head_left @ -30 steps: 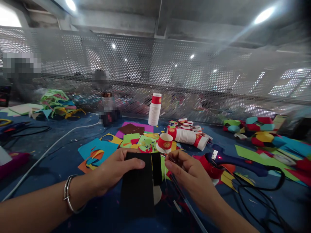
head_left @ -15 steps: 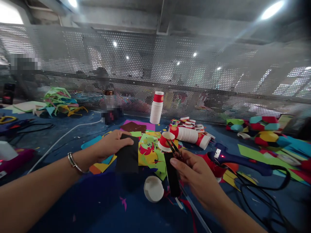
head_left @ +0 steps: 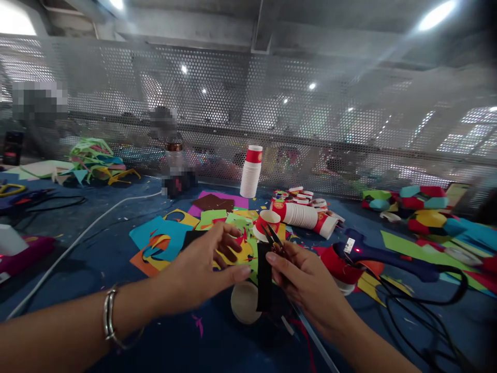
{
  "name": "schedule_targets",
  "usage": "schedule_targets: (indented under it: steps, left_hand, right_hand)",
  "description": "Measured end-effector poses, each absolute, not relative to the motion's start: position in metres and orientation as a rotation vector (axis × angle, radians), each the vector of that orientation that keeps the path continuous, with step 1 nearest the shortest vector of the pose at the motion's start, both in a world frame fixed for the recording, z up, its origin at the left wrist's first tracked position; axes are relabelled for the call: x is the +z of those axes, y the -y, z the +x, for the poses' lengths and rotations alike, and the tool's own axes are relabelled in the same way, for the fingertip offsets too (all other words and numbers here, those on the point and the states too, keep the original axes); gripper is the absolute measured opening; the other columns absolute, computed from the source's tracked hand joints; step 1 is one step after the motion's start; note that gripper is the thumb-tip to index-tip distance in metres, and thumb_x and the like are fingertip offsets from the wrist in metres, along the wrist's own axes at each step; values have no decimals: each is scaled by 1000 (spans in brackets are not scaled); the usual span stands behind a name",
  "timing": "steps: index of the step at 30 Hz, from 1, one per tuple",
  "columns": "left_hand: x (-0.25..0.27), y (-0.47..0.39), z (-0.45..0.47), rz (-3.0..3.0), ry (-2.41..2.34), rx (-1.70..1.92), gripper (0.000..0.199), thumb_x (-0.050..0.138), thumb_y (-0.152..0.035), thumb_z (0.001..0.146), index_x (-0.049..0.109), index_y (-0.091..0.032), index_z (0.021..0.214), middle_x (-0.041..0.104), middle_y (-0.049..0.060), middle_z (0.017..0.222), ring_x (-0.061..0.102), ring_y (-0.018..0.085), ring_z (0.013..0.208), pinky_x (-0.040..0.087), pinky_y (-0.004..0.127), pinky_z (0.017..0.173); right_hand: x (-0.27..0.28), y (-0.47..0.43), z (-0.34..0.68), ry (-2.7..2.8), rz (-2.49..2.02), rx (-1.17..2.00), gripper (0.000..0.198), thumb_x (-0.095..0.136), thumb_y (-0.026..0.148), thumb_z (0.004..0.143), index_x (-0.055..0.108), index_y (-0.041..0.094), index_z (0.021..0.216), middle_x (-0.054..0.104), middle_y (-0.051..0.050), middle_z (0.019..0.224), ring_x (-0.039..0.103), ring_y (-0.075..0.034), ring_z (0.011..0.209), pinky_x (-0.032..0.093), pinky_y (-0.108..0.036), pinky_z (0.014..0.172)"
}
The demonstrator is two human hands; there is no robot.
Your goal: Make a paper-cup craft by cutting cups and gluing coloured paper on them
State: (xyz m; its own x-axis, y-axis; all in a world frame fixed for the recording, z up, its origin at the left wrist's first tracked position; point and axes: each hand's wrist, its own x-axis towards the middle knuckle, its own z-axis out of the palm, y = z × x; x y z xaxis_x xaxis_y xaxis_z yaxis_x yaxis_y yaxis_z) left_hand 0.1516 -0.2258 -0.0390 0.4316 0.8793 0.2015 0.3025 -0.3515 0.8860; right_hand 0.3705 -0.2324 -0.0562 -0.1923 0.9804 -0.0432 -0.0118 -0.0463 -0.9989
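Off the black sheet (head_left: 194, 238) and rightward comes my left hand (head_left: 207, 264), thumb and fingers parted, empty, just left of the black strip (head_left: 264, 282), which hangs long axis nearly vertical, pinched by my nearer right hand (head_left: 306, 272) alongside scissors (head_left: 276, 236).

A perforated metal screen (head_left: 217, 93) stands behind the blue table (head_left: 104, 259), beneath a grey ceiling (head_left: 330, 23) with bright lights (head_left: 437, 15).
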Motion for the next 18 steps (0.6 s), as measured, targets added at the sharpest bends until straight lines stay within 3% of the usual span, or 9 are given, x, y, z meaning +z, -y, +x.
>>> schedule_targets:
  steps: [6,10,14,18]
  left_hand:
    - [-61,236,174,1498,-691,900,62,71,-18,81,35,-24,131,64,3,99,64,19,89,49,35,83]
    - [-63,232,175,1427,-692,923,51,69,-14,79,42,-23,121,62,0,91,60,15,80,47,31,74]
    - [-62,223,173,1478,-746,1031,36,65,-11,77,53,-20,110,62,2,96,57,14,86,45,29,76]
    - [-62,213,166,1474,-845,1034,41,61,-14,79,59,-20,120,63,1,92,56,14,80,43,28,73]
  right_hand:
    - [-59,231,367,1391,-1147,1389,39,70,54,85,50,20,85,49,7,60,31,-5,46,20,-22,43]
    - [-57,233,365,1384,-1162,1352,41,71,55,83,49,20,82,47,7,60,32,-7,51,20,-22,46]
    - [-53,235,363,1348,-1146,1349,39,71,53,83,52,20,84,40,8,61,24,-6,50,14,-24,46]
    - [-50,236,367,1388,-1150,1318,40,60,59,90,53,20,85,40,7,62,21,-7,50,10,-27,47]
